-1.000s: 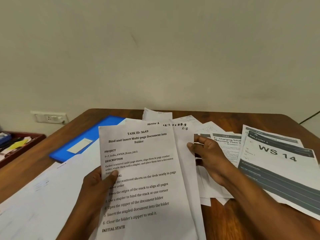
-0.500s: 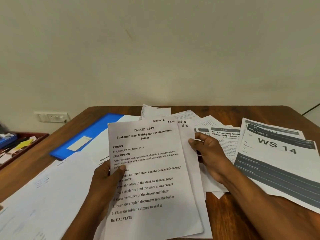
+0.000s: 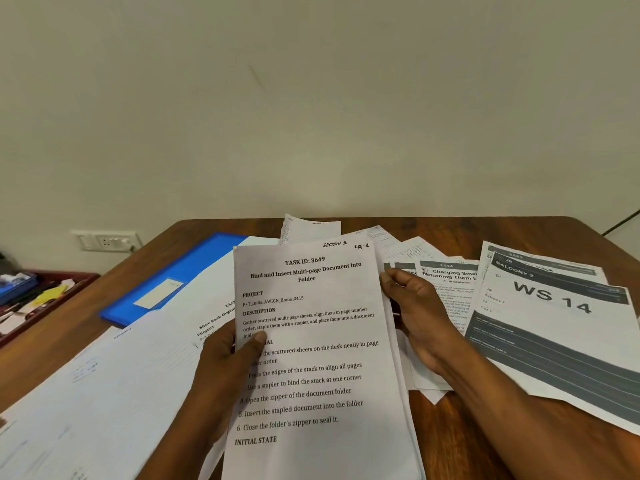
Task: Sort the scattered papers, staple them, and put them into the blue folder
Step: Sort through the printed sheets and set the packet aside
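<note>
So we've got the small stack of sheets (image 3: 322, 358) up in front of us, "TASK ID: 3649" page on top, long axis running roughly 6 to 12 o'clock with the top leaning a touch toward 1. Our left hand (image 3: 230, 362) pinches its left edge, thumb across the printed face and fingers curled behind. Our right hand (image 3: 420, 317) sits at 3 o'clock from the stack, fingertips right at its right edge, fingers only lightly bent; we can't tell if it's actually gripping a sheet or just squaring the edge.

What the next grab turns on, we reckon: the loose papers (image 3: 446, 289) still on the table (image 3: 450, 230) lie directly under and past the right hand, fanning out toward 2 and 3 o'clock, with the "WS 14" sheet (image 3: 554, 306) furthest out. So the right hand is the nearer one for those.

The blue folder (image 3: 180, 271) is off at 10 o'clock from the stack, half buried under a big white sheet (image 3: 104, 375), closer to the left hand. No stapler spotted anywhere we can see.
</note>
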The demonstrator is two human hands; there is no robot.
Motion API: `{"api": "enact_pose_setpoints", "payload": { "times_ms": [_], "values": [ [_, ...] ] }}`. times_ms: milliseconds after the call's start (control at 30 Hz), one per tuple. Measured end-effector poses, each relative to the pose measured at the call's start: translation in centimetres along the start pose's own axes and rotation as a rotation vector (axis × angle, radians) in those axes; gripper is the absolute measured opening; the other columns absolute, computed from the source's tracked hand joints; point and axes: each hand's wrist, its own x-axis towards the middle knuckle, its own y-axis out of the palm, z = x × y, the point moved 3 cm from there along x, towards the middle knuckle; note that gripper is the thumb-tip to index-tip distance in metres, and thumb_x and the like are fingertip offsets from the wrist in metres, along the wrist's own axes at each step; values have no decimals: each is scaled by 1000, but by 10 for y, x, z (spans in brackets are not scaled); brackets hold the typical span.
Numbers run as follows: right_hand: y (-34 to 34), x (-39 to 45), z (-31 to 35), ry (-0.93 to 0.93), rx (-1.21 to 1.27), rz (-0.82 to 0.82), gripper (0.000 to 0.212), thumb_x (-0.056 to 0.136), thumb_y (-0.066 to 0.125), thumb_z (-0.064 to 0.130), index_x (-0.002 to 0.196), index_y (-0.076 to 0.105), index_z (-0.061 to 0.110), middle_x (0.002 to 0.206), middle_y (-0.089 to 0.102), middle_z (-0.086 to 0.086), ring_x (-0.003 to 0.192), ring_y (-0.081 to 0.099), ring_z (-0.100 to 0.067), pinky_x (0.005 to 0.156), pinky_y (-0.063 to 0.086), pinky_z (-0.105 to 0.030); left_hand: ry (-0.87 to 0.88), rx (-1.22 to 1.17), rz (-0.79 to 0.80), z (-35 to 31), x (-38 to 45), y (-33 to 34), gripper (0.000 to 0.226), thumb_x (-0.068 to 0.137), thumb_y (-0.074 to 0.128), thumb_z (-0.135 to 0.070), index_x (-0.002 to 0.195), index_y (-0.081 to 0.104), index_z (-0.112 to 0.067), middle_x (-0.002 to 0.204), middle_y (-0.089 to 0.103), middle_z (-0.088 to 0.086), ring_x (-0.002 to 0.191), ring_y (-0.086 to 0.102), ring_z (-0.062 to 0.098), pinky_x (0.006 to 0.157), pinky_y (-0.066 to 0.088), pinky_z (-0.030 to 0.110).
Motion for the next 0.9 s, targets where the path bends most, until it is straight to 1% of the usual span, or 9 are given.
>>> {"api": "enact_pose_setpoints", "payload": {
  "times_ms": [200,300,433,500,567,667,733,833,900],
  "values": [
    [2,-4,3,-16,9,-27,27,107,55,28,114,76,13,111,76,-18,91,68,-26,73,53,-34,22,-4,1,0,3,4,15,105,61,-12,117,71,-11,104,80,16,92,78,41,86,61,63],
    [3,-6,4,-25,2,-33,33,105,55,37,117,76,13,110,78,-13,92,71,-24,74,54,-34,24,-17,-4,-2,3,7,15,106,60,-11,117,71,-10,104,80,16,92,78,40,83,62,56],
    [7,-7,6,-35,-12,-14,35,105,53,43,115,76,19,105,80,-8,90,74,-21,78,56,-37,71,4,-13,-6,3,10,15,106,61,-11,116,72,-12,104,81,13,93,79,38,87,62,59],
    [8,-8,6,-55,-6,28,26,105,54,36,112,75,22,103,81,-3,88,76,-17,76,59,-32,99,17,-21,-8,1,11,16,105,62,-11,117,72,-13,103,81,11,92,79,35,82,64,52],
    [11,-10,4,-81,-19,72,18,105,58,20,117,72,20,105,81,1,93,77,-15,74,62,-27,136,43,-35,-12,-2,12,16,104,62,-9,117,72,-12,102,82,9,88,80,29,71,65,39],
    [13,-9,-4,-114,-105,80,28,102,61,5,128,65,17,116,78,1,107,75,-21,90,61,-37,182,49,-34,-16,-6,16,19,104,62,-5,119,69,-13,104,81,7,86,80,22,65,63,29],
    [16,-10,-6,-125,-154,49,30,102,61,5,129,64,20,118,77,5,109,74,-19,95,60,-41,228,99,-52,-18,-7,17,33,102,65,-6,130,60,-22,109,80,2,90,80,21,68,64,31],
    [16,-10,-6,-122,-197,2,29,103,60,9,126,63,27,118,77,10,108,74,-13,98,59,-43,201,91,-63,-12,-4,16,67,100,70,-13,150,36,-42,113,79,-7,91,80,19,78,64,42],
    [16,-10,-6,-129,-221,-8,28,104,60,11,122,63,31,117,76,13,107,73,-11,99,58,-42,128,39,-91,-8,0,18,72,99,71,-12,154,31,-39,116,79,-3,90,80,19,87,63,51]
  ]
}}
